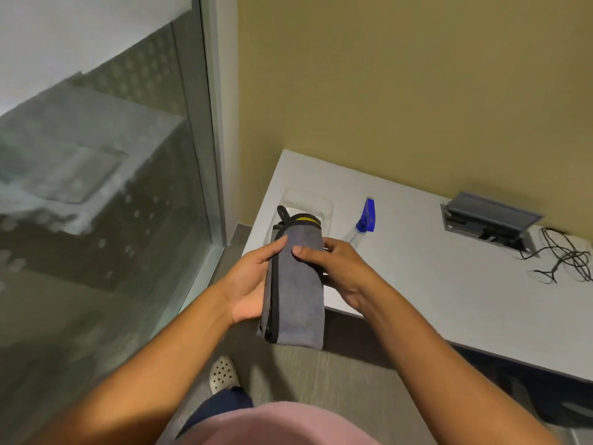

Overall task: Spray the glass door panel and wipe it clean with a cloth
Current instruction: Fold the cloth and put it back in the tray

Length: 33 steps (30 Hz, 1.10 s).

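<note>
A folded grey cloth [296, 284] with black edging and a yellow strip at its far end is held between both hands above the desk corner. My left hand [250, 284] cups its left side from below. My right hand [337, 268] grips its right side, thumb on top. The spray bottle [364, 221], clear with a blue trigger head, lies on the white desk [433, 284] just beyond my right hand. The glass door panel [96, 187] fills the left of the view, with a dotted frosted pattern and reflections.
A clear plastic tray [308, 200] sits on the desk's near-left corner behind the cloth. A grey flip-up socket box [491, 220] and tangled black cables [568, 258] lie at the desk's right. An olive wall stands behind. My shoe [223, 374] is on the grey floor.
</note>
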Available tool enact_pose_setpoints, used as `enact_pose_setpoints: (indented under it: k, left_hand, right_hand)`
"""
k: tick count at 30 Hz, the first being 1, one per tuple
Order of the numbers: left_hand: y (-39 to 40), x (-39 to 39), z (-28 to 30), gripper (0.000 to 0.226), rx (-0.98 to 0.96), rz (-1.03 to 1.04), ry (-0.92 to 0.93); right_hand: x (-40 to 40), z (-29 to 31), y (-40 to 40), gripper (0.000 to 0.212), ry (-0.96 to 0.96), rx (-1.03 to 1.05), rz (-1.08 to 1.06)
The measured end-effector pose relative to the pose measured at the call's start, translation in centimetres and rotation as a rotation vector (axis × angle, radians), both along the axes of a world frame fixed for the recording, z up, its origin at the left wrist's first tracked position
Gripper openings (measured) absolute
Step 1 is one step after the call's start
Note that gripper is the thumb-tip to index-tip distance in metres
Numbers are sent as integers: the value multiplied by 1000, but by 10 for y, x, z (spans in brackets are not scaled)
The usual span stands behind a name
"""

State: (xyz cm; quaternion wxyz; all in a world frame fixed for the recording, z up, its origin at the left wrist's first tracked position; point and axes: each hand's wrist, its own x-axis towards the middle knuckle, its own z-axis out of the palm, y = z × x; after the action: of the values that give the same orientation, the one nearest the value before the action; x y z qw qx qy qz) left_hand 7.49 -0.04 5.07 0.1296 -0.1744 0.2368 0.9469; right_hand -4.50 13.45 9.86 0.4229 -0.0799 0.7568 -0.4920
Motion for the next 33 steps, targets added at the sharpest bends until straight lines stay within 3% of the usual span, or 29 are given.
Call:
enact_pose_setpoints:
  k: [5, 8, 11, 14, 18, 23, 27, 31, 33]
  left_hand:
    - [-61, -15, -8, 72, -184, -51, 29]
    - [-88, -8, -24, 88, -370, -53, -20]
    - [-105, -11, -36, 100, -448, 77, -60]
    - [-111, -31, -42, 86, -449, 250, -90]
    - [-118, -60, -44, 56, -411, 451, -130]
    - [-130, -99, -30, 32, -554, 554, -136]
    - [-132, -138, -26, 38, -624, 564, -203]
    - [-134, -169, -23, 44, -699, 522, -146]
    - [-137, -180, -19, 45, -798, 455, -174]
  right_hand:
    - [-34, 3, -51, 44, -79, -197, -254]
    - [-55, -2, -71, 54, -111, -209, -391]
    - [-81, -6, -83, 56, -146, -183, -409]
    - [-113, -7, -93, 47, -139, -133, -306]
    - [-174, 5, -97, 33, -156, 18, 15]
    - [-247, 9, -102, 21, -176, 93, 219]
    - [-286, -12, -103, 15, -201, 133, 338]
    - [-316, -44, -105, 31, -220, 156, 386]
    - [-326, -57, -105, 54, -201, 180, 423]
